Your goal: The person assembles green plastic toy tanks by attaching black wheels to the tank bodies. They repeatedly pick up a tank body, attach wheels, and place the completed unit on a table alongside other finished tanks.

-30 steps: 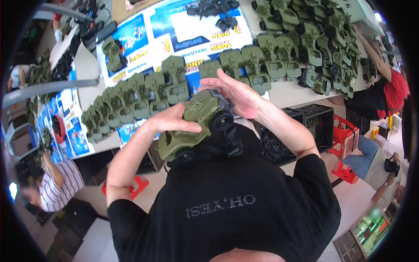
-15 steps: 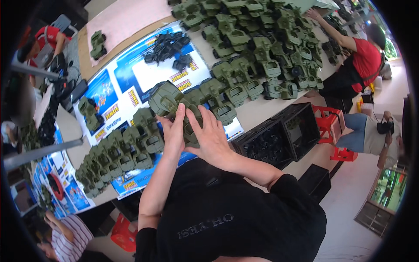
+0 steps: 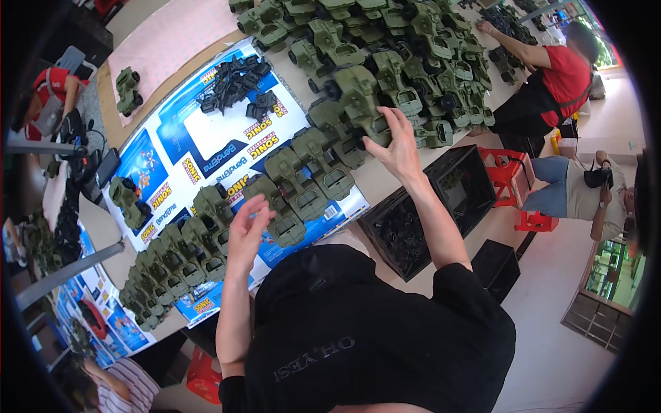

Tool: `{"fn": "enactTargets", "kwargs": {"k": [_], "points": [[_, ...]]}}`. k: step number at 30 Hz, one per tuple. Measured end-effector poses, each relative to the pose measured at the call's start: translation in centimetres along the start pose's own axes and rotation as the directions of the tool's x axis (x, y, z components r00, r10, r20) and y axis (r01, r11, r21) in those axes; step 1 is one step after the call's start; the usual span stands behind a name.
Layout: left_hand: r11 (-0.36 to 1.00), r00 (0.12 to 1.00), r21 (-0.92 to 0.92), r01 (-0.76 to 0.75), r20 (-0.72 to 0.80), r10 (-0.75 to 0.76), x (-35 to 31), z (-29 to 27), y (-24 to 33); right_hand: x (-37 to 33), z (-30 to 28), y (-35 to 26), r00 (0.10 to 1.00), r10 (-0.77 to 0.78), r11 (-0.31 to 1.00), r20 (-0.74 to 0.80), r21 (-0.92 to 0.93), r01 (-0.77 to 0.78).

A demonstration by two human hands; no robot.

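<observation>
In my right hand (image 3: 398, 148) is an olive-green toy jeep (image 3: 357, 96), gripped by its near end between thumb and fingers and tilted above its neighbours. My left hand (image 3: 248, 230) holds nothing; its fingers are loosely curled and apart, beside a green toy jeep (image 3: 284, 224) in the row. More jeeps (image 3: 175, 258) stand side by side in a line running down to the left. Beyond my right hand, many green jeeps (image 3: 430, 62) are packed closely together. Blue and white printed sheets (image 3: 227, 131) lie under the row.
Black plastic parts (image 3: 237, 82) are heaped on the sheet. A single jeep (image 3: 126, 203) lies at left, another (image 3: 128, 91) on a pink mat (image 3: 172, 34). Black crates (image 3: 406, 268) and a red stool (image 3: 492, 162) stand at right. A red-shirted person (image 3: 568, 76) works at the far right.
Both hands were together on a jeep above the row; they have parted. That jeep appears set down in the row. My right hand has moved right and lifts another; my left has let go.
</observation>
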State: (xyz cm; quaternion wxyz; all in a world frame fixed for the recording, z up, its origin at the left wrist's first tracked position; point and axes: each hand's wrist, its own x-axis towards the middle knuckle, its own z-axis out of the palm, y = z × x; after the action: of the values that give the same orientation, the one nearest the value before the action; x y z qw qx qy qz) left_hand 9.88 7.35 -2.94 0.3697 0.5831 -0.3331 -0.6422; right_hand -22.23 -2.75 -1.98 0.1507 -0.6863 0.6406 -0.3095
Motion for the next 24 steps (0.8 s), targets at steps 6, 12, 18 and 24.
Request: {"fn": "enactTargets", "kwargs": {"k": [6,12,18,24], "points": [[0.996,0.957,0.089,-0.007,-0.287,0.032,-4.2,-6.6,-4.9,-0.6,2.6,7.0,0.984,-0.157,0.975,-0.084,-0.173,0.141],[0.873,0.765,0.488,0.011,-0.566,0.307,-5.1,-12.7,-5.8,-1.4,4.0,8.4,0.973,-0.177,0.889,-0.149,-0.449,0.093],[0.604,0.692,0.77,0.203,-0.549,0.468,-2.5,-12.7,-4.8,-1.5,4.3,5.3,0.962,-0.143,0.849,-0.233,-0.529,-0.002],[0.272,0.724,0.887,0.373,-0.461,0.514,5.1,-9.2,-7.2,-0.8,5.9,-2.5,0.934,-0.314,0.916,-0.172,-0.315,0.25]]}}
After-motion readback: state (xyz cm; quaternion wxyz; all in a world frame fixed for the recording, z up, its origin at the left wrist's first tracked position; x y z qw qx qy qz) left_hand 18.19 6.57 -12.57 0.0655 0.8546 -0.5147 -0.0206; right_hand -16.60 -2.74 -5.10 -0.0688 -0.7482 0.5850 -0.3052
